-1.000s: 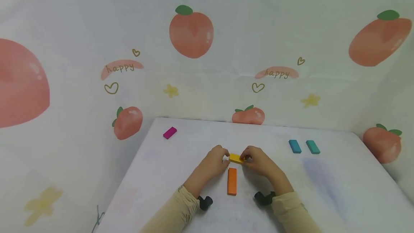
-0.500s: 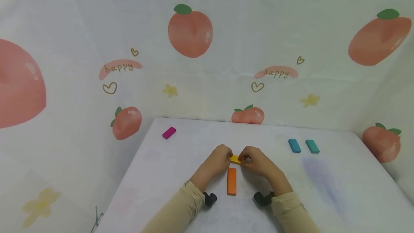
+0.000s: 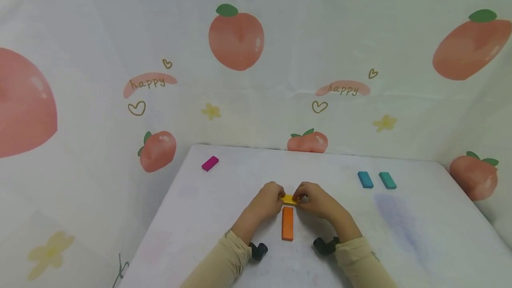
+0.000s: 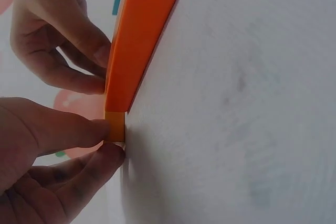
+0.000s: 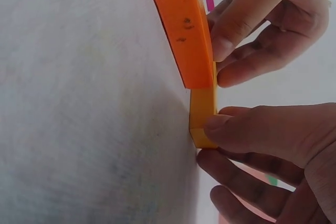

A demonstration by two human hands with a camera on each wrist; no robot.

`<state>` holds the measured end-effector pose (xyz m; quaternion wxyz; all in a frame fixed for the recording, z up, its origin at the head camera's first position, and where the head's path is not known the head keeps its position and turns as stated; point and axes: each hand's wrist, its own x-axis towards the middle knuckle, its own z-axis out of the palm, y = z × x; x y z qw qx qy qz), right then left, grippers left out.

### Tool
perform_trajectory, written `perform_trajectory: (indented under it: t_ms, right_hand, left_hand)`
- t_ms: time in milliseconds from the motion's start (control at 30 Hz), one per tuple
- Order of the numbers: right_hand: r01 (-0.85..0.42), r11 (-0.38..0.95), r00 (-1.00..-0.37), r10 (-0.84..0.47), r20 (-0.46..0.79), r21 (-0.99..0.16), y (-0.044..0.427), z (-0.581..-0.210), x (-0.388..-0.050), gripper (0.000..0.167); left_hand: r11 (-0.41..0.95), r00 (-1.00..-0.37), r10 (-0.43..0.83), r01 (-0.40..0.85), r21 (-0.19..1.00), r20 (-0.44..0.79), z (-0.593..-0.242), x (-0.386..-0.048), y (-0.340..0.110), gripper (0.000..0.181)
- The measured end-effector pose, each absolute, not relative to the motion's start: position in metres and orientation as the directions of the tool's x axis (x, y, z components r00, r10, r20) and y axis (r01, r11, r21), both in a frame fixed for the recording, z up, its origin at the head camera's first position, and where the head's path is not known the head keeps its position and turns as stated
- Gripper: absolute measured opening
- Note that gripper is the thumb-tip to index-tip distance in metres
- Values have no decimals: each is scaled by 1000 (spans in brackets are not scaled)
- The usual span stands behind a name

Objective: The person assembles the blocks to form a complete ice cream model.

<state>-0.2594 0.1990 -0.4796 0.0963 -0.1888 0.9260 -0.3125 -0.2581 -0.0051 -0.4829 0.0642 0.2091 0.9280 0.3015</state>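
A yellow block (image 3: 289, 200) lies crosswise on the table, just beyond the far end of an orange block (image 3: 287, 224) that points towards me. My left hand (image 3: 266, 201) pinches the yellow block's left end between thumb and fingers. At the right end, my right hand (image 3: 318, 201) holds it with thumb and fingertips. In the right wrist view the yellow block (image 5: 202, 109) shows past the orange block's end (image 5: 184, 30); whether the two touch I cannot tell. Part of the yellow block is hidden by fingers.
On the white table (image 3: 180, 234), a magenta block (image 3: 210, 163) lies at the far left. A blue block (image 3: 366, 180) and a teal block (image 3: 387, 180) lie side by side at the far right. A fruit-printed cloth (image 3: 264, 101) hangs behind the table.
The yellow block has shifted slightly left and towards me, narrowing its gap to the orange block. My left fingers have closed in on its left end. The other blocks stay put.
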Motion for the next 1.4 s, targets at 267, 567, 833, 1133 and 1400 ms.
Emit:
perform_trajectory:
  t_ms: [267, 567, 833, 1133, 1400]
  right_hand:
    - [-297, 740, -901, -426, -79, -604, 197, -478, -256, 14]
    - [-323, 728, -891, -449, -65, -604, 196, -476, -254, 15]
    - [-319, 736, -898, -436, -57, -596, 198, -473, -253, 13]
    - [-195, 795, -979, -191, 68, -574, 240, -466, -263, 17]
    - [-127, 858, -977, -20, 214, -498, 305, -471, -277, 26]
  left_hand:
    - [734, -906, 424, 348, 584, 7, -483, -250, -8, 16]
    - [735, -910, 415, 334, 590, -2, -483, -245, -10, 16]
    - [747, -912, 409, 347, 568, 19, -485, -243, -9, 15]
    - [761, -923, 384, 311, 570, -9, -487, -244, -5, 17]
    - [762, -926, 378, 306, 571, -9, -486, -242, -7, 19]
